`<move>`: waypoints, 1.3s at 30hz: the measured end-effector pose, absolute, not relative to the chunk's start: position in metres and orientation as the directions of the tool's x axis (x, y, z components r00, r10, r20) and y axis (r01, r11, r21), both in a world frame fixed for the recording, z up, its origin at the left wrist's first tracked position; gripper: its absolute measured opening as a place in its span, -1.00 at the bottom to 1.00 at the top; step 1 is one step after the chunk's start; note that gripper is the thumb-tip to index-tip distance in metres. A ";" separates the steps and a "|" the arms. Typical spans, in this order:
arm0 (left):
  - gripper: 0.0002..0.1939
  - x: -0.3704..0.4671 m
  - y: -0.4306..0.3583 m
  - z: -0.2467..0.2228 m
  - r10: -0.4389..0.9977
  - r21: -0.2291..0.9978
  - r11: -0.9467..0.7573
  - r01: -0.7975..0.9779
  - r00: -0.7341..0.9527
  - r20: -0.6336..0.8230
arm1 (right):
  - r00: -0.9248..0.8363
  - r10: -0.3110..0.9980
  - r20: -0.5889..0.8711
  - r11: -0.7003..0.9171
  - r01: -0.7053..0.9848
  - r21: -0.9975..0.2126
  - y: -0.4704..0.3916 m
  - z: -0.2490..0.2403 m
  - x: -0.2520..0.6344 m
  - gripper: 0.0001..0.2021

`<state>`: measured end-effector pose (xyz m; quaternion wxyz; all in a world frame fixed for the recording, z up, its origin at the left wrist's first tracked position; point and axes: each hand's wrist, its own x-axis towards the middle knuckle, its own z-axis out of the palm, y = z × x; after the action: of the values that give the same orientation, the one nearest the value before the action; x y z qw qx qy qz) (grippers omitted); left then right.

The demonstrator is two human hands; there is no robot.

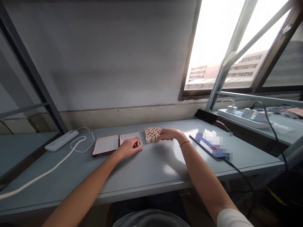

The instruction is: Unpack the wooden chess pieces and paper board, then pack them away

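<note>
My left hand (129, 147) is closed around a round wooden Chinese chess piece (139, 144), with a dark character facing up. It rests over the near side of a white box tray (123, 137), and its fingers hide part of the inside. Just right of the tray stands a tight block of Chinese chess pieces (149, 133), set in rows. At the block's right front corner, my right hand (167, 134) has its fingers curled in against a piece there; the fingertips are partly hidden. A box lid (105, 145), white inside with dark red sides, lies left of the tray.
A tablet (207, 145) with a cable lies on the desk at right. Left, a white power bank or similar device (62, 140) sits beside a thick white cable (53, 167). Metal frame posts rise at both sides; a power strip (246, 118) stands beyond the right one.
</note>
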<state>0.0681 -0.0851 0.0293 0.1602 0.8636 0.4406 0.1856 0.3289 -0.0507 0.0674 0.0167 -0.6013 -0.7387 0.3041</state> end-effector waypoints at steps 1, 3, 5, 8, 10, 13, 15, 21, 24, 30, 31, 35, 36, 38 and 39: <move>-0.70 0.068 -0.085 0.029 0.818 0.448 -0.564 0.694 0.545 0.186 | -0.315 0.899 -0.305 0.133 0.859 -0.495 -0.052 0.068 0.325 -0.74; -0.73 0.069 -0.085 0.030 0.812 0.454 -0.572 0.683 0.549 0.199 | -0.403 0.895 -0.193 0.249 0.808 -0.534 -0.055 0.068 0.311 -0.72; -0.75 0.069 -0.085 0.031 0.809 0.450 -0.578 0.680 0.549 0.210 | -0.471 0.881 -0.047 0.380 0.763 -0.523 -0.059 0.066 0.294 -0.70; -0.76 0.070 -0.085 0.031 0.813 0.450 -0.573 0.685 0.545 0.206 | -0.540 0.840 0.051 0.489 0.713 -0.502 -0.063 0.060 0.271 -0.69; -0.76 0.070 -0.084 0.031 0.820 0.455 -0.563 0.691 0.537 0.198 | -0.561 0.827 0.040 0.496 0.695 -0.521 -0.063 0.054 0.263 -0.67; -0.74 0.070 -0.084 0.031 0.827 0.467 -0.549 0.693 0.530 0.187 | -0.557 0.829 0.053 0.494 0.686 -0.535 -0.061 0.047 0.259 -0.66; -0.73 0.070 -0.084 0.031 0.837 0.489 -0.529 0.694 0.521 0.166 | -0.565 0.823 0.054 0.498 0.674 -0.546 -0.059 0.043 0.258 -0.67; -0.56 0.070 -0.083 0.030 0.867 0.553 -0.464 0.692 0.482 0.124 | -0.591 0.806 0.041 0.499 0.640 -0.585 -0.059 0.046 0.258 -0.74; -0.59 0.069 -0.081 0.026 0.840 0.481 -0.524 0.703 0.520 0.156 | -0.499 0.862 0.088 0.429 0.628 -0.649 -0.059 0.059 0.276 -0.76; -0.68 0.072 -0.084 0.026 0.811 0.252 -0.584 0.771 0.541 0.223 | -0.167 0.977 -0.131 0.041 0.753 -0.657 -0.054 0.075 0.348 -0.75; -0.69 0.073 -0.086 0.028 0.817 0.266 -0.576 0.773 0.536 0.213 | -0.151 0.965 -0.215 -0.019 0.774 -0.633 -0.053 0.074 0.356 -0.76; -0.70 0.072 -0.088 0.035 0.841 0.380 -0.538 0.753 0.508 0.184 | -0.180 0.895 -0.408 -0.113 0.794 -0.598 -0.046 0.062 0.366 -0.79; -0.71 0.071 -0.088 0.036 0.839 0.398 -0.540 0.742 0.511 0.185 | -0.184 0.888 -0.421 -0.118 0.794 -0.597 -0.044 0.059 0.365 -0.78; -0.73 0.069 -0.087 0.036 0.826 0.413 -0.558 0.720 0.530 0.192 | -0.177 0.883 -0.434 -0.129 0.798 -0.589 -0.041 0.055 0.362 -0.76; -0.72 0.068 -0.086 0.036 0.820 0.417 -0.566 0.711 0.539 0.193 | -0.167 0.883 -0.438 -0.135 0.803 -0.581 -0.040 0.053 0.361 -0.74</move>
<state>0.0683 -0.0865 0.0361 0.1457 0.8652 0.4423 0.1861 0.3612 -0.0401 0.0534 0.0514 -0.6431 -0.6555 0.3926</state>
